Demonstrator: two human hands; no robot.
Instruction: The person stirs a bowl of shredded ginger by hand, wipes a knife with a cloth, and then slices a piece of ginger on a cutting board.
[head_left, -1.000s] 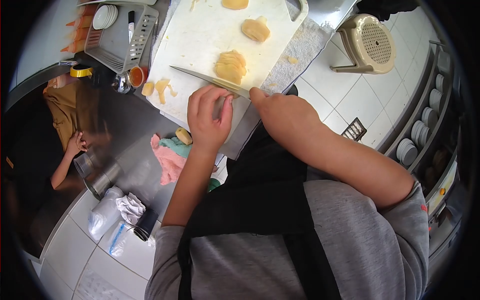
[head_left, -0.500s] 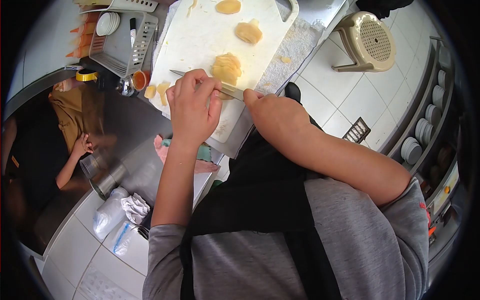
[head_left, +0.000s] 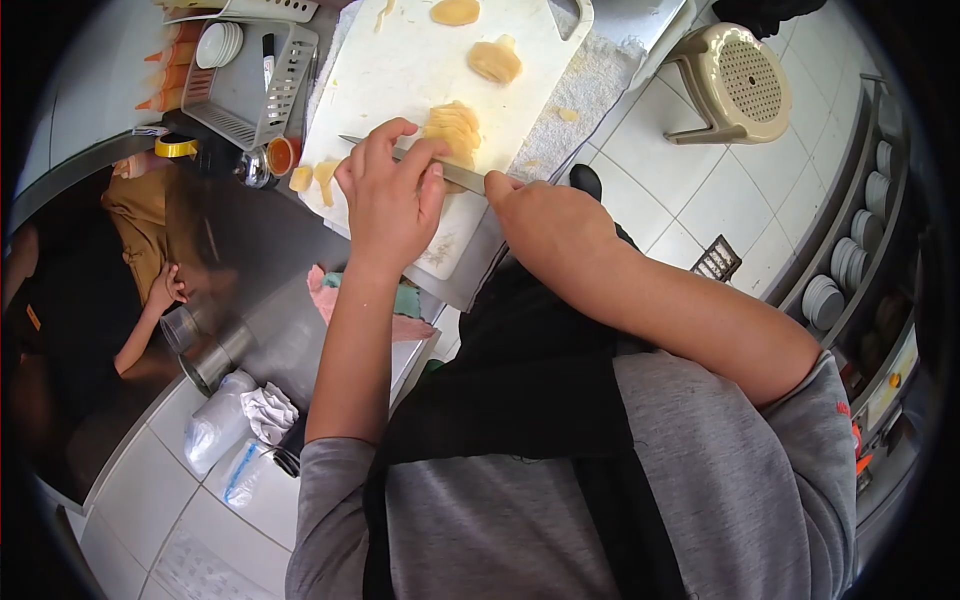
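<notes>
My right hand (head_left: pixel 555 220) grips the handle end of a knife (head_left: pixel 466 178), whose blade reaches left across the white cutting board (head_left: pixel 400 60). Bent over that blade, my left hand (head_left: pixel 393 205) has its fingers curled, and its fingertips pinch a piece of what looks like peeled ginger (head_left: pixel 453 187), mostly hidden by hand and blade. Just beyond the blade lies a pile of thin ginger slices (head_left: pixel 455 128). Farther up the board are a peeled ginger chunk (head_left: pixel 494 62) and another piece (head_left: pixel 456 11). Ginger offcuts (head_left: pixel 324 178) sit at the board's left edge.
A white towel (head_left: pixel 585 95) lies under the board. To the left stand a grey plastic basket (head_left: pixel 225 115), a jar of orange stuff (head_left: pixel 282 155) and a pink cloth (head_left: pixel 322 295). Another person's hand (head_left: pixel 166 288) is farther left. A beige stool (head_left: pixel 750 85) stands on the right.
The knife blade and my left fingers have shifted slightly against the pile, and the slices sit a little higher in view. Both hands keep their holds.
</notes>
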